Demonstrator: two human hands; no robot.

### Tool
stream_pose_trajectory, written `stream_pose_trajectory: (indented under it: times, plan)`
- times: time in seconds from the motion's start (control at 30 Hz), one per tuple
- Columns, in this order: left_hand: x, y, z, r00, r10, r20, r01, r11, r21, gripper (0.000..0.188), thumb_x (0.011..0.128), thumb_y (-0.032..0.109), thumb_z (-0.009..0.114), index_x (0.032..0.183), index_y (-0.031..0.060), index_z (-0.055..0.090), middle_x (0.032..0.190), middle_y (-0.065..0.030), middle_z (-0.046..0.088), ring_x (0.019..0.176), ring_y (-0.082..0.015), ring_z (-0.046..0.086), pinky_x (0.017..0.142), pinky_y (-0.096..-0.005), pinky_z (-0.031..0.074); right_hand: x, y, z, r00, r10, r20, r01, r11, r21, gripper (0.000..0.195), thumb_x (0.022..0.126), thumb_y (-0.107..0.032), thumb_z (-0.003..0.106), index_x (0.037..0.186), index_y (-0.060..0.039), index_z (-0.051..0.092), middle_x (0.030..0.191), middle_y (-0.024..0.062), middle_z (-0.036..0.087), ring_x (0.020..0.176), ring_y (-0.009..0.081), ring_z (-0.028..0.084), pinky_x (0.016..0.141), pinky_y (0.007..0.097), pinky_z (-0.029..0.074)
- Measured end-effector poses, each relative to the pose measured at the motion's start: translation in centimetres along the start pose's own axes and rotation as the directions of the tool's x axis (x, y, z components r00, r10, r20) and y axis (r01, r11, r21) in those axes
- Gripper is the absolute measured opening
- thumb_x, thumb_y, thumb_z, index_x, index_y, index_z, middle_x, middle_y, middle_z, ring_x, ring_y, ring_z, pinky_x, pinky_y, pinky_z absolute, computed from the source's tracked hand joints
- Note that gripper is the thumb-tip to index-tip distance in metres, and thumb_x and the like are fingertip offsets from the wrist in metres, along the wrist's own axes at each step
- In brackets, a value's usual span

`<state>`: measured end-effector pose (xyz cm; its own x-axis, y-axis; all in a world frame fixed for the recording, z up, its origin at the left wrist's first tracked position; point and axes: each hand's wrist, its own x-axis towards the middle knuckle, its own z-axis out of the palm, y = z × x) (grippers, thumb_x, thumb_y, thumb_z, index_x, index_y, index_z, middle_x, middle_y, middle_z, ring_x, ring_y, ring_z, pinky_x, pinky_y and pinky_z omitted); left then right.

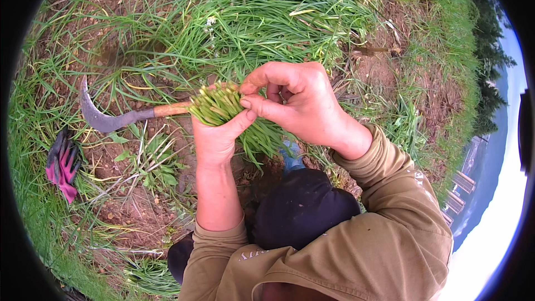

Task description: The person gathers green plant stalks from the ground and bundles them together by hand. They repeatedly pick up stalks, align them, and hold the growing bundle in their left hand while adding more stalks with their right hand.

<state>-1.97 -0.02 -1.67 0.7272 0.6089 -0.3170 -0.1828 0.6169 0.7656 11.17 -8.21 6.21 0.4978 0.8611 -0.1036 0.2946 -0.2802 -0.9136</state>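
My left hand [219,140] is wrapped around a bunch of green garlic chives [217,102], with the pale cut stem ends facing up towards me. The leaves hang down past the wrist on the right. Thumb and forefinger of my right hand [292,100] pinch at the right edge of those stem ends; what exactly lies between the fingertips is too small to make out. To the left is a sickle [106,121] with a curved metal blade and a wooden handle [171,109]. The handle's end is hidden behind the bunch and my left hand.
A large heap of cut chives [284,12] lies beyond my hands. A pink and black work glove [63,165] rests on the grass at left. Near my knee [305,209] are weeds [154,163] and bare soil [138,213]. Another chive pile [154,276] is at lower left.
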Motion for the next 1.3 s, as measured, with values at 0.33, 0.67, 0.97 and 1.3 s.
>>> stream_pose_trajectory:
  times: [0.33,0.67,0.97,1.3]
  plan:
    - [0.7,0.9,-1.1,0.993,0.093,-0.079,-0.098,0.993,-0.066,0.038,0.068,-0.008,0.069,0.102,0.0013,0.053,0.086,-0.0096,0.061,0.080,-0.0181,0.059,0.073,-0.0284,0.048,-2.2,4.0,-1.7,0.972,0.236,-0.009,-0.233,0.966,0.113,0.019,0.074,-0.013,0.071,0.087,-0.0015,0.064,0.069,0.0005,0.061,0.053,0.0056,0.045,0.049,0.0224,0.041]
    - [0.9,0.9,-1.7,0.984,0.123,-0.131,-0.132,0.989,-0.062,0.040,0.068,-0.004,0.070,0.104,-0.0003,0.053,0.087,-0.0082,0.059,0.083,-0.0194,0.056,0.079,-0.0334,0.046,-3.7,5.8,0.1,0.997,0.025,0.073,-0.002,0.953,-0.302,0.011,0.072,-0.014,0.067,0.079,-0.0074,0.063,0.075,0.0076,0.061,0.068,0.0274,0.060,0.060,0.0369,0.048]
    - [0.6,1.3,-1.4,0.988,0.140,-0.060,-0.139,0.990,0.018,0.033,0.068,-0.007,0.070,0.098,-0.0017,0.057,0.087,-0.0085,0.062,0.080,-0.0168,0.060,0.074,-0.0284,0.049,-4.9,7.8,-3.7,0.985,0.174,0.014,-0.152,0.894,-0.421,0.015,0.070,-0.010,0.068,0.084,-0.0068,0.064,0.079,0.0105,0.062,0.068,0.0232,0.060,0.060,0.0327,0.048]
    - [-0.1,0.0,0.3,0.997,-0.036,0.062,0.030,0.994,0.105,0.026,0.071,-0.005,0.070,0.095,-0.0015,0.060,0.086,-0.0055,0.064,0.078,-0.0122,0.061,0.070,-0.0248,0.050,-2.0,2.5,-0.5,0.996,0.088,0.011,-0.088,0.995,0.042,0.016,0.072,-0.007,0.070,0.087,-0.0051,0.064,0.073,0.0040,0.061,0.063,0.0129,0.055,0.058,0.0268,0.046]
